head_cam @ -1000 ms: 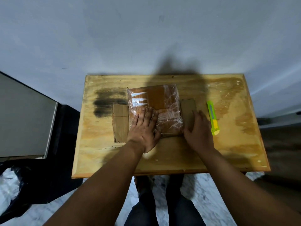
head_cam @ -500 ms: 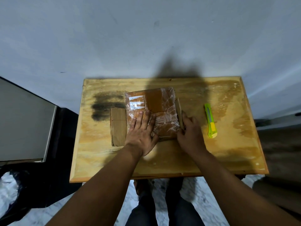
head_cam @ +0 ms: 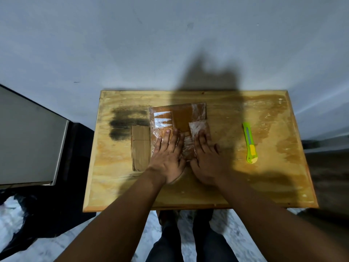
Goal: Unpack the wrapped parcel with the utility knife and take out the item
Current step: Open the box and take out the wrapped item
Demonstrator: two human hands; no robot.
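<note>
A brown parcel (head_cam: 181,116) wrapped in clear plastic lies at the middle of the wooden table (head_cam: 264,186). My left hand (head_cam: 168,157) lies flat on its near left part, fingers spread. My right hand (head_cam: 205,159) presses flat on a plastic-covered cardboard flap (head_cam: 198,126) folded over the parcel's right side. Another cardboard flap (head_cam: 140,146) lies flat on the table to the parcel's left. The green and yellow utility knife (head_cam: 249,142) rests on the table to the right, apart from both hands.
The table stands against a grey wall. A grey cabinet (head_cam: 28,144) is to the left, with a black bag (head_cam: 47,205) on the floor below it. A dark stain (head_cam: 126,123) marks the tabletop's left part. My legs show under the near edge.
My right hand has lifted the right cardboard flap off the table and folded it over onto the parcel. My left hand has stayed flat on the parcel.
</note>
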